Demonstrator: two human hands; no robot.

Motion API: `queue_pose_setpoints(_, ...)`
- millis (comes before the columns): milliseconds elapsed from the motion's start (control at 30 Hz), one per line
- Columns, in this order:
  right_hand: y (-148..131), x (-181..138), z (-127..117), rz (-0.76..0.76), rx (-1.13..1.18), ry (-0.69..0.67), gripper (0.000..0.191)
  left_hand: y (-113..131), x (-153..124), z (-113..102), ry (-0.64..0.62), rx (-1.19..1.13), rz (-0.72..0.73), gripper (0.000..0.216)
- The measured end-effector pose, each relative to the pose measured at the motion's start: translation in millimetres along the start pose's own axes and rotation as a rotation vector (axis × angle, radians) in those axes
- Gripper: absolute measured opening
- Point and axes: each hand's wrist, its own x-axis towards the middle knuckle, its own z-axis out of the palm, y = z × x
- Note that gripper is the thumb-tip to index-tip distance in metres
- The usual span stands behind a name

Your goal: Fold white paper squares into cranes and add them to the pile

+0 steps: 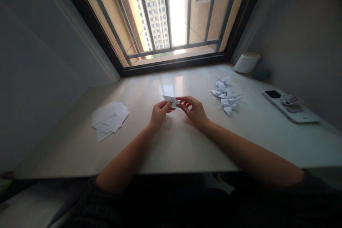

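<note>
Between my two hands is a small piece of folded white paper, held a little above the table with a pointed corner toward the upper left. My left hand pinches it with the thumb on top. On its right side, the thumb and index finger of my right hand grip the edge. A pile of folded paper cranes lies to the right of my hands. Over on the left, loose white paper sheets are stacked unevenly.
A pale table stretches up to a barred window. On the right lies a white phone with a round attachment on its back. A white cylindrical object and a small dark object sit by the right wall.
</note>
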Motion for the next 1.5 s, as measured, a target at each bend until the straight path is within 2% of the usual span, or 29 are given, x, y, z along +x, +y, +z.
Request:
queue_pose_setpoints(167, 2, 1, 0, 0.127, 0.075, 0.023, 0.024, -1, 1, 0, 0.043, 0.0, -0.002, 0.04)
queue_pose_setpoints(367, 7, 4, 4, 0.243, 0.35, 0.071, 0.029, -1, 0, 2, 0.034, -0.014, -0.009, 0.04)
queue_pose_setpoints(533, 4, 4, 3, 0.217, 0.287, 0.054, 0.017, -2, 0, 3, 0.044, -0.047, -0.04, 0.04)
queue_pose_setpoints(633, 3, 3, 1, 0.227, 0.244, 0.002, 0.023, -2, 0, 2, 0.049, -0.066, -0.05, 0.04)
queue_pose_setpoints(967, 0, 4, 0, 0.204, 0.326, -0.06, 0.034, 1, 0, 1, 0.089, -0.095, -0.055, 0.039)
queue_pose_setpoints(1233, -1, 1, 0, 0.069, 0.147, -0.088, 0.032, -4, 2, 1, 0.083, -0.133, -0.031, 0.039)
queue_pose_setpoints(1367, -4, 1, -6, -0.13, -0.136, -0.071, 0.033, -2, 1, 0, 0.156, -0.107, -0.065, 0.038)
queue_pose_setpoints(1500, -6, 2, -13, -0.296, -0.428, -0.088, 0.018, 1, 1, -1, 0.176, -0.141, -0.083, 0.041)
